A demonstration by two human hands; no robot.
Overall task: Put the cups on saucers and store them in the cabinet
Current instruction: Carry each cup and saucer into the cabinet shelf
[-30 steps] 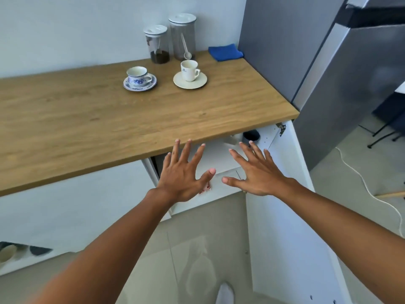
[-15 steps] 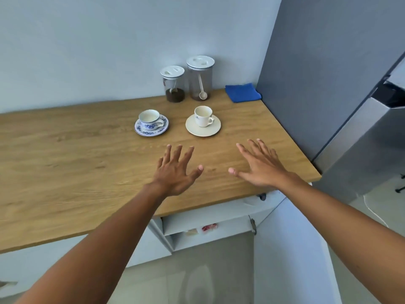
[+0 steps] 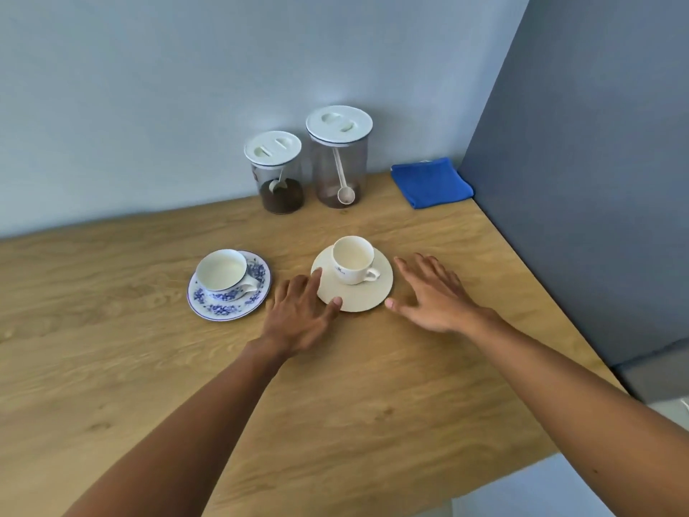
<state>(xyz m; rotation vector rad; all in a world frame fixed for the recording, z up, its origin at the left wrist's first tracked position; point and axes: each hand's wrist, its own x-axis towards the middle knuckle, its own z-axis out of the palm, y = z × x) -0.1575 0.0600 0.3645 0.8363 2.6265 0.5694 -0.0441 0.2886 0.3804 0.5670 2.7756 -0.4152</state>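
Blue-floral saucer [image 3: 228, 298]; cream saucer [image 3: 352, 296]; blue cloth [image 3: 431, 182]

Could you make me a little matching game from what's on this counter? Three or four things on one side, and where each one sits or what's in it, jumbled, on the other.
Things:
1. plain cup
2. flowered cup
3. blue cloth
4. short jar

Places or states:
A. holds dark grounds, lid on
B. folded in the back corner by the grey panel
C. on the cream saucer, between the left hand and the right hand
D. on the blue-patterned saucer, left of both hands

Pairs: 1-C, 2-D, 3-B, 4-A
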